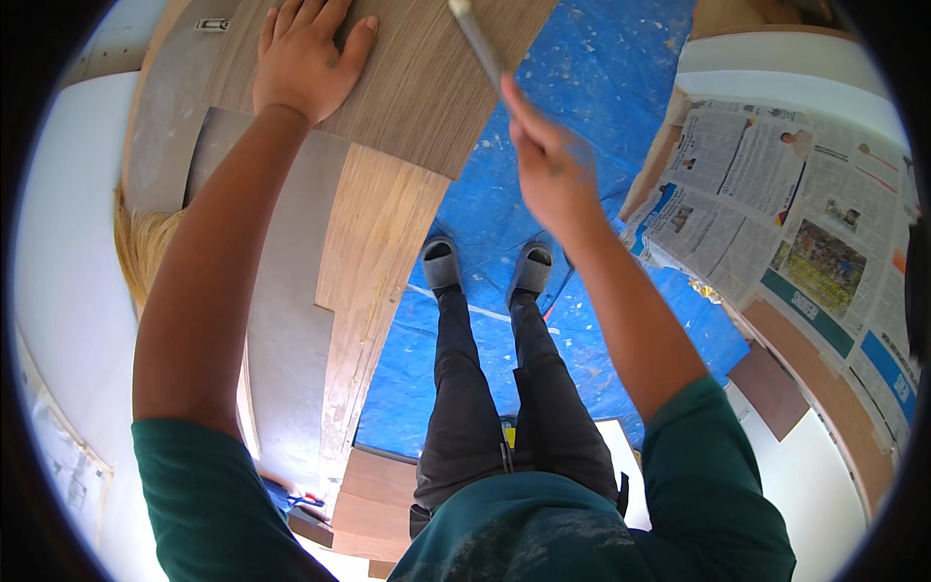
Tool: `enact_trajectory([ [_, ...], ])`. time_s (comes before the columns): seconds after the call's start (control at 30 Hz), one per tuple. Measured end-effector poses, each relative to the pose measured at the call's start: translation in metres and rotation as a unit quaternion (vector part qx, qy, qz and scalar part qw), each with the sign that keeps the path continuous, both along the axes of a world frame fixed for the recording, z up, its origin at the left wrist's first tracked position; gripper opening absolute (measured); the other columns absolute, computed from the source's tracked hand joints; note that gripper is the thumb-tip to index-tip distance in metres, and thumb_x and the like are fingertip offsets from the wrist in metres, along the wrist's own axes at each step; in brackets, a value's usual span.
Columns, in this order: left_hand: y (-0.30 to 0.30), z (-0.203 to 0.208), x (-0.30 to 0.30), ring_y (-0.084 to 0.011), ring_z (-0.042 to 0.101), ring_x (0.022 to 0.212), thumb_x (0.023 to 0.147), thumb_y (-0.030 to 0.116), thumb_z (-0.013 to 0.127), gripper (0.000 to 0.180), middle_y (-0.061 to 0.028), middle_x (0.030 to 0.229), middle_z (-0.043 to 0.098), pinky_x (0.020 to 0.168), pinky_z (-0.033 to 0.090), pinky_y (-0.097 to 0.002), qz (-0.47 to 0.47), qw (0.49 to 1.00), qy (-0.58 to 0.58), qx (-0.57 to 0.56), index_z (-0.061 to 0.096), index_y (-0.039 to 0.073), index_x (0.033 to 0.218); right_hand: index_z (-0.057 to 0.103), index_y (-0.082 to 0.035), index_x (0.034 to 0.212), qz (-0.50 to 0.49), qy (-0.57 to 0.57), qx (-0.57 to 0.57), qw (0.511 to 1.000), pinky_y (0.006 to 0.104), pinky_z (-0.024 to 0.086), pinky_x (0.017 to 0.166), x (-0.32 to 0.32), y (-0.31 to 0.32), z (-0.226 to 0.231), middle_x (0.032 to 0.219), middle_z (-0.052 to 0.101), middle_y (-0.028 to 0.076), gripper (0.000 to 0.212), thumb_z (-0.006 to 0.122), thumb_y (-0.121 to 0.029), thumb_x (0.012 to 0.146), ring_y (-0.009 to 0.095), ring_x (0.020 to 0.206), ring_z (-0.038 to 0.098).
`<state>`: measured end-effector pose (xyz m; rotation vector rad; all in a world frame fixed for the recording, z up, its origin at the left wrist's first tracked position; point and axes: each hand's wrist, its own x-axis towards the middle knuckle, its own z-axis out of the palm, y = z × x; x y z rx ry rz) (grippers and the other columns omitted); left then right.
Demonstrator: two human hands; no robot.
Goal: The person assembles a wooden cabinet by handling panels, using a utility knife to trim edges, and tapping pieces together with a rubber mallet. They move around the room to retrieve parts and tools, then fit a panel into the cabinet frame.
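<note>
My left hand (305, 68) rests flat, fingers apart, on a grey-brown wood-grain board (417, 107) at the top of the view. To its right, my right hand (558, 179) is closed around a slim grey stick (478, 44) with a pale tip, angled up and to the left. The stick overlaps the board's right part in the view; whether it touches cannot be told. The motion-blurred stick runs toward the upper edge, and its exact kind does not show. Beneath the board lies a lighter wood panel (378, 233), beside a grey panel (291, 233).
A paint-spotted blue tarp (572, 359) covers the floor under my slippered feet. Newspaper sheets (747, 194) cover a wood-edged surface on the right. Straw-coloured bristles (145, 247) show beside my left forearm. Brown wood pieces (373, 500) lie low, left of my legs.
</note>
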<state>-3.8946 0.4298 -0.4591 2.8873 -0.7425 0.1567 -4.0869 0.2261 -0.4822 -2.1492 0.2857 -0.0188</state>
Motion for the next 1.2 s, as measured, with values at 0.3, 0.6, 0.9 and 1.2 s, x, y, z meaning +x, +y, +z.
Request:
enact_trajectory([
  [0.3,0.000,0.002,-0.001,-0.0359,0.028,0.148,0.095,0.040,0.050,0.061,-0.0193,0.158,0.036,0.124,0.015,-0.0480,0.006,1.000,0.004,0.000,0.047,0.009,0.147,0.050,-0.023,0.148,0.022,-0.003,0.032,0.999,0.0298,0.050,0.072,-0.082,0.020,-0.003,0.082,0.063,0.006,0.053,0.054,-0.002,0.099,0.015,0.074,0.060],
  [0.6,0.003,-0.001,0.000,-0.0359,0.029,0.148,0.095,0.040,0.050,0.061,-0.0192,0.157,0.037,0.123,0.016,-0.0483,0.000,1.000,-0.002,-0.005,0.048,0.009,0.147,0.050,-0.025,0.148,-0.018,0.025,0.014,0.999,0.0353,0.052,0.067,-0.002,0.002,0.002,0.077,0.061,0.010,0.055,0.052,-0.001,0.098,0.024,0.068,0.063],
  [0.9,0.002,-0.001,0.000,-0.0358,0.029,0.148,0.095,0.041,0.050,0.061,-0.0194,0.157,0.038,0.123,0.016,-0.0485,-0.006,1.000,-0.006,-0.018,0.048,0.008,0.147,0.054,-0.026,0.146,-0.025,-0.042,0.015,0.999,0.0346,0.052,0.067,-0.023,0.009,-0.016,0.077,0.061,0.009,0.060,0.057,0.004,0.094,0.022,0.068,0.062],
  [1.2,0.005,-0.001,-0.001,-0.0359,0.030,0.148,0.096,0.040,0.049,0.060,-0.0196,0.157,0.038,0.123,0.017,-0.0490,-0.011,1.000,-0.011,-0.018,0.049,0.008,0.146,0.051,-0.025,0.148,0.041,-0.036,0.048,0.997,0.0336,0.051,0.067,-0.082,0.031,-0.003,0.080,0.064,0.011,0.058,0.055,0.002,0.097,0.022,0.068,0.062],
])
